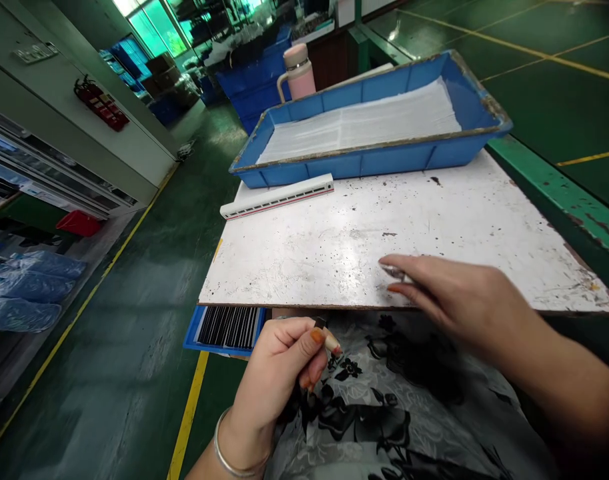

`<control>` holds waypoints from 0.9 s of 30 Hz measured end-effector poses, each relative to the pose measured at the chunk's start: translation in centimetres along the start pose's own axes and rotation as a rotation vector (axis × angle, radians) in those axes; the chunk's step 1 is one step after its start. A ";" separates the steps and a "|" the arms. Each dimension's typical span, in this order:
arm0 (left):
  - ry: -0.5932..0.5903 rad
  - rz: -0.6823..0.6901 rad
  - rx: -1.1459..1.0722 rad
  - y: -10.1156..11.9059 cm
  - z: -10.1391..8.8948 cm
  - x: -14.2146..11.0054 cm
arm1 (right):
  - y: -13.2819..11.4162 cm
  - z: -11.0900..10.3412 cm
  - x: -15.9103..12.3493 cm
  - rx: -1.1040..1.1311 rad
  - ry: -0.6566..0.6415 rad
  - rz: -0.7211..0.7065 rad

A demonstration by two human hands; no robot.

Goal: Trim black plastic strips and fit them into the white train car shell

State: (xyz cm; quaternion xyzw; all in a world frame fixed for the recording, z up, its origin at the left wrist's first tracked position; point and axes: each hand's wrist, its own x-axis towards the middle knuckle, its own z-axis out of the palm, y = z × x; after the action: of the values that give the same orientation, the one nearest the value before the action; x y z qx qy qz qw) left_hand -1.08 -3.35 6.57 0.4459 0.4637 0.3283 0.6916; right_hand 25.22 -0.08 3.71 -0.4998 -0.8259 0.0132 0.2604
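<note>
Grip of the left hand (279, 360) pinches a small dark piece (319, 323) at the near edge of the tabletop (434, 220); the right hand (464, 297), farther right, grasps a small silvery item (395, 271). White train-like strip (279, 199) lies far-left of the right grip, long axis running left to right, right end slightly farther.

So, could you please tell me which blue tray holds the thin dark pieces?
The small tray below the table's near left corner; the large tray on the table holds white material instead.
</note>
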 end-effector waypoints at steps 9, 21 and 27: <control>0.172 0.230 -0.346 5.3 -0.5 3.6 | 6.1 1.7 3.2 -0.219 0.067 0.099; 0.247 0.458 -0.744 10.6 -0.3 10.2 | -5.3 0.8 10.4 1.482 -0.715 0.396; 0.710 0.603 0.327 10.8 -12.4 13.6 | -0.3 2.4 12.3 1.115 -0.422 0.352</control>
State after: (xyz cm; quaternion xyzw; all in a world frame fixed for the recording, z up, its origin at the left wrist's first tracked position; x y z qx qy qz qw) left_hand -8.27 16.48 9.68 0.5234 0.5665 0.5685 0.2862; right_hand 19.44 10.63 6.85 -0.4042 -0.6337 0.5837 0.3072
